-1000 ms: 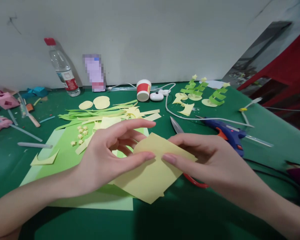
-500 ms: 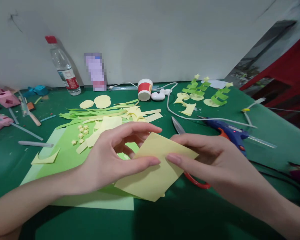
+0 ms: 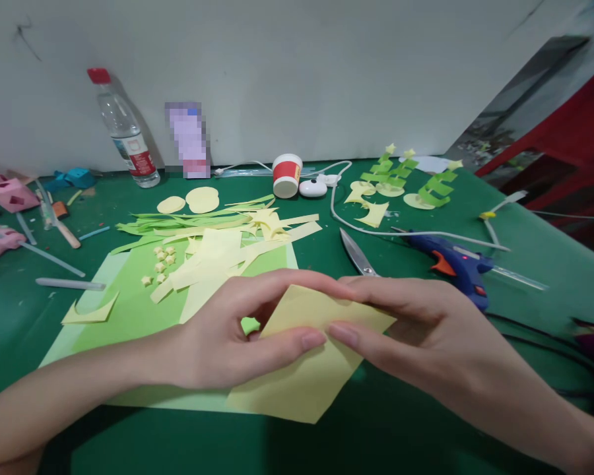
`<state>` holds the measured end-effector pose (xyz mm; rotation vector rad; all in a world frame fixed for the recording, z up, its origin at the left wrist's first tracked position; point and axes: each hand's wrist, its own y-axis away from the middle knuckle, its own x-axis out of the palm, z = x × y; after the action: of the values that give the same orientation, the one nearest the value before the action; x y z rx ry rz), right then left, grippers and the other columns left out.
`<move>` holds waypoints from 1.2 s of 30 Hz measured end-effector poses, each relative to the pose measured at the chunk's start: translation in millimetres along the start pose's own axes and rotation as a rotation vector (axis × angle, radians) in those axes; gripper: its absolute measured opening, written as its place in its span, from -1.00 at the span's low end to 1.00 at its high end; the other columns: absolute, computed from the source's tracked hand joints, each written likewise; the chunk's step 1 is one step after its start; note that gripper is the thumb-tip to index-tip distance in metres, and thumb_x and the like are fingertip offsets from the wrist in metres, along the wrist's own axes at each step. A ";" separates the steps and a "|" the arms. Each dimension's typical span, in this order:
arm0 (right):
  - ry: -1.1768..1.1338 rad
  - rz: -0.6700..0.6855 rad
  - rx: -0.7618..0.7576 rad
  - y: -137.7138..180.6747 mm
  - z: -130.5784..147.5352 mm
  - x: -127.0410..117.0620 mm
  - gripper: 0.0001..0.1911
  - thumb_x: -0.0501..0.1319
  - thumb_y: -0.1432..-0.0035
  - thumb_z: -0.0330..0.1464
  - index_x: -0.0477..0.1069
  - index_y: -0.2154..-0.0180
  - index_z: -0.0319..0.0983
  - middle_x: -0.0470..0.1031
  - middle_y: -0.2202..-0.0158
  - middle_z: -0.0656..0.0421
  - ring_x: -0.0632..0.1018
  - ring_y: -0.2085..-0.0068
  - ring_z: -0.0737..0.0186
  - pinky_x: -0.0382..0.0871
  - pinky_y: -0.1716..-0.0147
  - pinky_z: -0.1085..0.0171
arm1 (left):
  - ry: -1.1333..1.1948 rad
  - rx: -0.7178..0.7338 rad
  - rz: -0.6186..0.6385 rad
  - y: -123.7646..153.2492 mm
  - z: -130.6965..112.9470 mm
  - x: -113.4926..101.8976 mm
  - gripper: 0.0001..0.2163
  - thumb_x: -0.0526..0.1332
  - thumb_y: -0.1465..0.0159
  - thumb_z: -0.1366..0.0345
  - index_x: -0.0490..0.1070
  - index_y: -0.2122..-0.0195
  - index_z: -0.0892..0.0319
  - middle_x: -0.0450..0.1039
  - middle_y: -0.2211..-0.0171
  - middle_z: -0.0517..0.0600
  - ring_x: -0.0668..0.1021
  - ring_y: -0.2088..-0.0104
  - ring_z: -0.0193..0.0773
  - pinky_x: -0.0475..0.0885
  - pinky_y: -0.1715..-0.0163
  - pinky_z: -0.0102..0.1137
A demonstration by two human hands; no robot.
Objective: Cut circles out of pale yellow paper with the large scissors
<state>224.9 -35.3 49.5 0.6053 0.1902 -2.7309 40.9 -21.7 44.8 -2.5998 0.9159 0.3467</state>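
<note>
Paper [image 3: 301,379]: pale yellow, flat, one corner pointing down. Pinched at its upper edge between left hand [image 3: 218,336] and right hand [image 3: 416,330], both grasping it, thumbs on top.

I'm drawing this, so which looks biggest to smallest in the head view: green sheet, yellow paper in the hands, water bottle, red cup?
1. green sheet
2. yellow paper, though nearness to the camera enlarges it
3. water bottle, far back
4. red cup

Plain grey wall [image 3: 297,72], green-covered table [image 3: 534,277], red furniture [image 3: 574,138] at right
</note>
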 end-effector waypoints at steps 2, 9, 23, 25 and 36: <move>0.003 -0.003 -0.027 0.0 0.1 -0.2 -0.87 0.18 -0.01 -0.34 0.47 0.52 -0.15 0.52 0.55 0.24 0.51 0.51 0.27 0.40 0.58 0.41 | -0.018 0.008 0.001 0.1 -0.1 -0.4 -0.77 0.14 -0.24 0.33 0.33 0.06 0.12 0.42 0.34 -0.02 0.44 0.46 -0.41 0.32 0.60 -0.60; 0.023 -0.014 -0.076 -1.6 1.4 -0.8 -0.88 0.18 -0.03 -0.36 0.46 0.51 -0.15 0.53 0.54 0.28 0.51 0.51 0.32 0.40 0.55 0.45 | -0.057 0.033 0.007 0.1 0.9 -1.1 -0.78 0.13 -0.24 0.34 0.33 0.07 0.12 0.43 0.35 -0.03 0.44 0.47 -0.42 0.31 0.60 -0.60; -0.088 0.054 0.134 -2.3 -0.8 -1.0 -0.87 0.21 0.02 -0.29 0.49 0.48 -0.17 0.54 0.50 0.20 0.52 0.46 0.20 0.41 0.56 0.35 | 0.116 -0.066 0.031 -0.2 3.3 0.2 -0.74 0.16 -0.22 0.34 0.32 0.05 0.12 0.40 0.32 -0.01 0.47 0.43 -0.40 0.36 0.58 -0.61; -0.088 0.049 0.137 -1.8 -0.1 -1.4 -0.88 0.21 0.02 -0.29 0.49 0.48 -0.17 0.53 0.50 0.19 0.51 0.46 0.19 0.41 0.56 0.34 | 0.149 -0.074 0.030 0.1 2.6 0.7 -0.75 0.15 -0.22 0.35 0.32 0.06 0.12 0.40 0.30 0.00 0.48 0.41 -0.39 0.38 0.56 -0.61; -0.176 0.098 0.206 -2.1 1.3 -3.9 -0.95 0.22 0.09 -0.36 0.44 0.54 -0.19 0.44 0.55 0.23 0.44 0.50 0.29 0.30 0.60 0.42 | 0.204 -0.201 0.114 -2.0 2.6 -6.4 -0.72 -0.04 -0.31 0.13 0.28 0.07 0.12 0.25 0.56 -0.11 0.32 0.62 -0.43 0.21 0.69 -0.57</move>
<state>227.1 -32.4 52.5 0.4115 -0.1615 -2.7084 37.1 -15.6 45.1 -2.8128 1.1552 0.2155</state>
